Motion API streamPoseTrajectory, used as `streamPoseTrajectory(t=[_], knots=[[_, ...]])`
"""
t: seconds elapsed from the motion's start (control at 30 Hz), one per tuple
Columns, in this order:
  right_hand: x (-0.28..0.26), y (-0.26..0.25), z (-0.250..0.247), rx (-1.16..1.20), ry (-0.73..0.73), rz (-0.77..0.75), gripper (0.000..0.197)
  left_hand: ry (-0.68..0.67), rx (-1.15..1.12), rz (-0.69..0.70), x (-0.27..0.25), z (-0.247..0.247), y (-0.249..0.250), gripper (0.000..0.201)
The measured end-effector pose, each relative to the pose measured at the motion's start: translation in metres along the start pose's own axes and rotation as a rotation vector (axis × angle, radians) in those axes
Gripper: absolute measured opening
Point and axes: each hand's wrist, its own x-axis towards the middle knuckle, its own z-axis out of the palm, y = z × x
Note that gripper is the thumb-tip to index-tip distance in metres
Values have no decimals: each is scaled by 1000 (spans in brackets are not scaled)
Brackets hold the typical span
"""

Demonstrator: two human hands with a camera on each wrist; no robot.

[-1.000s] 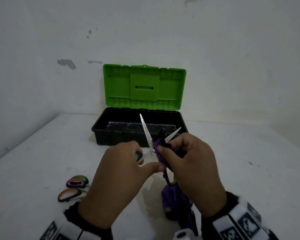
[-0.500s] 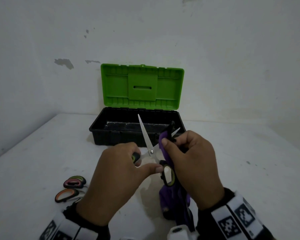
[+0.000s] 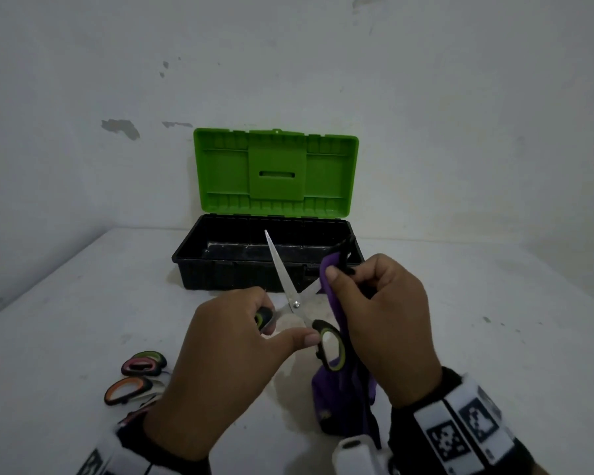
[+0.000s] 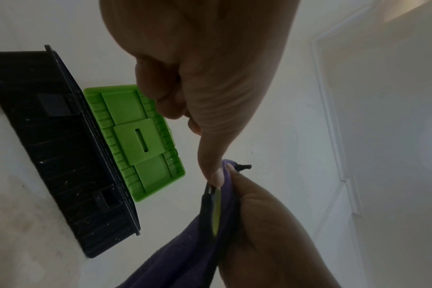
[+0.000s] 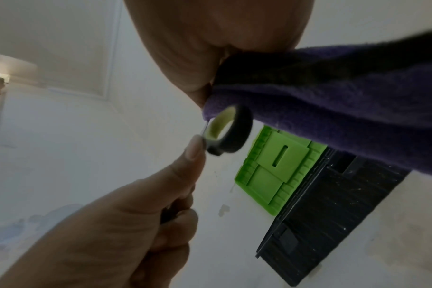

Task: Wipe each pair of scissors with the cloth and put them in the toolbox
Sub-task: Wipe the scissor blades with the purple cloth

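A pair of scissors (image 3: 290,289) with black and lime handles is held open above the table, blades spread in a V. My left hand (image 3: 234,358) grips one handle, its thumb against the other handle loop (image 3: 330,347). My right hand (image 3: 381,320) pinches the purple cloth (image 3: 333,296) around the right blade, whose tip is hidden in the cloth. The rest of the cloth (image 3: 343,402) hangs down to the table. The handle loop (image 5: 226,132) and the cloth (image 5: 333,117) fill the right wrist view. The toolbox (image 3: 268,258) stands open behind, black base, green lid (image 3: 275,173) up.
More scissors lie on the table at lower left: a pink-lined handle (image 3: 141,366) and an orange-lined handle (image 3: 127,390), partly hidden by my left wrist. A white wall rises close behind the toolbox. The table (image 3: 494,320) is white.
The right hand has slid the cloth outward along the right blade towards its tip. The scissors have opened wider and the lower handle loop has come into view.
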Motion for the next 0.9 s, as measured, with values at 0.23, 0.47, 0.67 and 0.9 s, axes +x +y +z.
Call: streamPoseTrajectory(t=[0.23, 0.47, 0.67, 0.9], knots=[[4, 5, -1, 41, -21, 29, 30, -11, -7, -22, -1, 0, -1, 53], [27, 21, -5, 34, 23, 81, 32, -40, 51, -61, -1, 5, -4, 49], [24, 12, -16, 51, -8, 108, 29, -18, 180, -74, 1, 4, -7, 49], [-6, -6, 11, -80, -139, 36, 28, 15, 356, -8, 2, 13, 2, 48]])
